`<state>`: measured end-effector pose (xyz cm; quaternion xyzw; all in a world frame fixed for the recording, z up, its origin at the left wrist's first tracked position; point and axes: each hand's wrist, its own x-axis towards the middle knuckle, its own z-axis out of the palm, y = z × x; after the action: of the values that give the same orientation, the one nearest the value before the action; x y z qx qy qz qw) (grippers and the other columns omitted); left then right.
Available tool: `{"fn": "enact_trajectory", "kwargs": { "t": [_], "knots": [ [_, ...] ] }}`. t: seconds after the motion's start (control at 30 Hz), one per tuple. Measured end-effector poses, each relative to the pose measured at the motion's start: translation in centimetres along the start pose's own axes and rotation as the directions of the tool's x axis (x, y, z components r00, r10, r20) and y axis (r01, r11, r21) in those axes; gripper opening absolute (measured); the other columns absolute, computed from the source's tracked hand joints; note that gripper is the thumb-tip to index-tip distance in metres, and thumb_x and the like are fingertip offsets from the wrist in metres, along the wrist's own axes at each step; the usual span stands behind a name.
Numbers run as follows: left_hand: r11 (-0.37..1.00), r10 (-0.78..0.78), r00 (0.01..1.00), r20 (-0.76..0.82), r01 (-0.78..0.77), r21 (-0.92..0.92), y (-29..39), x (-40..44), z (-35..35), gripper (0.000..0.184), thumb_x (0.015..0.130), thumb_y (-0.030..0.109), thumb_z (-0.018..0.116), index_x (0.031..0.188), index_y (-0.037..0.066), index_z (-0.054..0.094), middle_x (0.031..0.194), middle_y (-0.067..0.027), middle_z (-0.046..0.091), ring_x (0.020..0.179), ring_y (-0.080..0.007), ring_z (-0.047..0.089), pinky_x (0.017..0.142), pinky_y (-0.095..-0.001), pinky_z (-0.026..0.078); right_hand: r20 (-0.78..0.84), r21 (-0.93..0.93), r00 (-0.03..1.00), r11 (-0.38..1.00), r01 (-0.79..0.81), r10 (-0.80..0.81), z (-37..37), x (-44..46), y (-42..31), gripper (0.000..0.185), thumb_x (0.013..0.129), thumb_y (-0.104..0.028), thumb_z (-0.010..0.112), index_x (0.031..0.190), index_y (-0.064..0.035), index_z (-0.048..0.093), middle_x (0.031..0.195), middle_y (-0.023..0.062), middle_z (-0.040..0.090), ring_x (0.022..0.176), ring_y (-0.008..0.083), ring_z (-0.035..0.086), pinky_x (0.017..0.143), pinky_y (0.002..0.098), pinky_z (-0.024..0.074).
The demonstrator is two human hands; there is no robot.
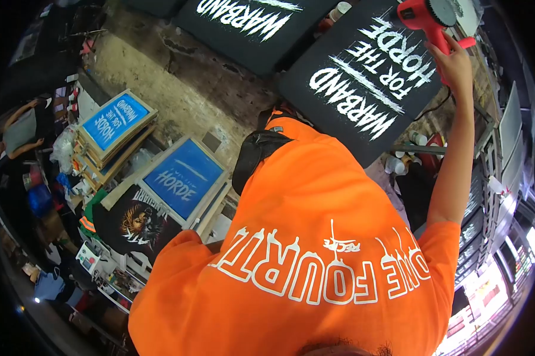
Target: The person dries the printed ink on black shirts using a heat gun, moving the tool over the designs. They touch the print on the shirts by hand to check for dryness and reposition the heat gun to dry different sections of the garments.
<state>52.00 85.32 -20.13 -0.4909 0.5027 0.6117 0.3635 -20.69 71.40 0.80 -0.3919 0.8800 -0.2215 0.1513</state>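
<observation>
My right hand (454,65) is closed around the handle of a red hair dryer (420,15), whose dark nozzle points left over a black printed shirt (324,121). White brush-style lettering, "WARBAND FOR THE HORDE", covers that shirt, which lies flat. My right arm reaches out along the right side, and the hand is above the shirt's far corner. On the left, my orange sleeve shows, but the left hand is out of sight. A second black shirt (250,50) with the same white print lies farther off at the top.
Wood-framed blue printing screens (187,175) stand at left, with a stack of more screens (116,121) behind. A dark shirt with a tiger print (140,222) lies beside them. Cups (419,138) sit near the right board. Another person (21,130) is at far left.
</observation>
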Motion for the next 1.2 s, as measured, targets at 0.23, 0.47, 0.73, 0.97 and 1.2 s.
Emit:
{"fn": "enact_trajectory", "kwargs": {
  "t": [0.23,0.47,0.73,0.97,1.2],
  "knots": [
    [0.999,-0.009,0.999,0.047,0.007,0.035,-0.4,0.4,-0.2,0.040,0.088,0.028,0.072,0.118,0.002,0.076,0.112,-0.0143,0.077,0.101,-0.0253,0.072,0.090,-0.0404,0.058,-0.074,-0.111,0.995,0.992,0.057,-0.066,-0.6,0.0,-0.6,0.070,0.081,-0.043,0.085,0.141,-0.0124,0.066,0.070,0.0073,0.070,0.057,0.0161,0.066,0.060,0.0331,0.0538],
    [0.995,-0.027,0.996,0.090,0.019,0.095,0.0,0.2,-1.2,0.040,0.088,0.028,0.072,0.117,0.002,0.076,0.111,-0.0141,0.077,0.101,-0.0251,0.072,0.090,-0.0402,0.058,-0.076,-0.085,0.992,0.991,-0.106,0.100,-0.9,-1.0,-5.5,0.064,0.083,-0.028,0.084,0.139,-0.0046,0.065,0.115,0.0232,0.075,0.101,0.0284,0.075,0.089,0.0391,0.0562],
    [0.977,0.009,0.976,0.216,-0.054,0.205,1.9,-1.4,-2.6,0.039,0.088,0.028,0.072,0.117,0.002,0.076,0.110,-0.0139,0.077,0.100,-0.0248,0.072,0.090,-0.0400,0.058,0.018,-0.118,0.996,0.989,0.084,-0.082,0.6,2.5,-3.4,0.060,0.080,-0.032,0.083,0.132,-0.0066,0.070,0.116,0.0217,0.075,0.108,0.0347,0.073,0.094,0.0439,0.0552],
    [0.815,0.291,0.799,0.527,-0.495,0.300,25.5,-10.7,-21.5,0.025,0.093,0.021,0.072,0.107,0.001,0.078,0.101,-0.0120,0.078,0.091,-0.0175,0.073,0.081,-0.0330,0.058,0.015,-0.042,1.000,0.999,0.012,-0.012,0.8,3.9,0.2,0.068,0.081,-0.040,0.083,0.141,-0.0129,0.066,0.075,0.0096,0.072,0.060,0.0177,0.070,0.061,0.0347,0.0570],
    [-0.211,0.977,-0.205,0.053,-0.921,0.327,42.0,-35.2,-33.6,0.052,0.091,0.043,0.060,0.117,-0.001,0.065,0.117,-0.0226,0.066,0.107,-0.0300,0.062,0.089,-0.0458,0.047,-0.007,-0.066,0.990,0.988,-0.140,0.139,-4.2,-2.0,1.4,0.068,0.082,-0.041,0.085,0.141,-0.0143,0.066,0.071,0.0060,0.069,0.058,0.0156,0.067,0.055,0.0328,0.0531]
  ]
}}
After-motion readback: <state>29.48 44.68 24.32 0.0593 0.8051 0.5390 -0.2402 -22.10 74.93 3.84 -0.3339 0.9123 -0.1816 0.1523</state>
